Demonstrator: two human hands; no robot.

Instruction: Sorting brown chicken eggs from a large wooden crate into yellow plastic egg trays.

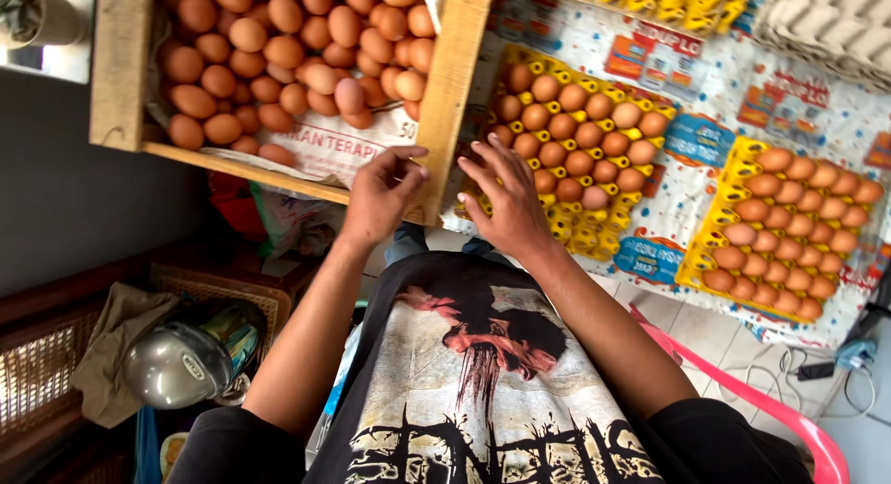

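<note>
A wooden crate (452, 85) of loose brown eggs filled the upper left, lined with white printed paper (339, 145). Two yellow egg trays (583, 232) (715, 224) sat at centre and right on a white printed sheet (705, 85) bearing blue and red label patches. Grey cartons (826, 20) were stacked upper right.

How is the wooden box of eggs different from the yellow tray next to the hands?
In the wooden crate the brown eggs lie heaped loose on paper; in the yellow tray each egg sits in its own cup, in rows. The crate has tall plain wooden sides; the tray is flat and bright yellow. The left hand touches the crate's corner; the right hand spreads over the tray. Both hold brown eggs.
</note>
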